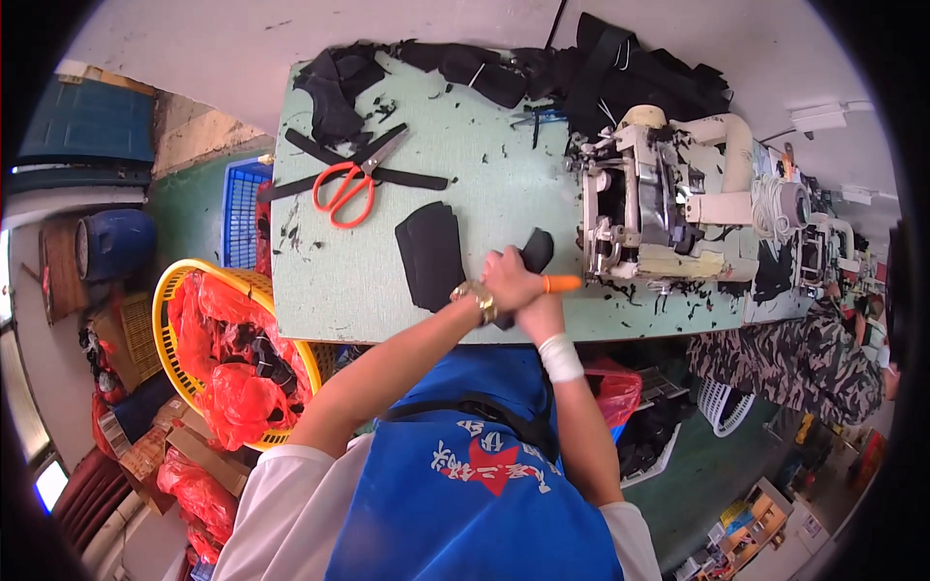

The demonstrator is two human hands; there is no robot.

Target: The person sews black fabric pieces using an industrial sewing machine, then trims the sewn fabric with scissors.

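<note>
Near the front edge of the table, my left hand (pixel 511 278), with a gold watch at its wrist, crosses over my right hand (pixel 541 315), which has a white band at its wrist. The fingers of my left hand are bent closed at a black fabric piece (pixel 539 250) that sticks out beyond them. My right hand's fingers are mostly hidden beneath the left. A slim orange thing (pixel 562 283) juts out rightward from the hands; its kind is unclear. Left of them lies a stack of black fabric pieces (pixel 431 257). Red-handled scissors (pixel 346 192) rest farther left on black strips (pixel 412 179).
A cream sewing machine (pixel 635 208) stands at the table's right, with a white cord coil (pixel 778 208). Black fabric (pixel 620 77) is heaped along the back edge. A yellow basket (pixel 165 334) with red bags stands left of the table (pixel 339 300). Someone in camouflage clothing (pixel 794 363) is at right.
</note>
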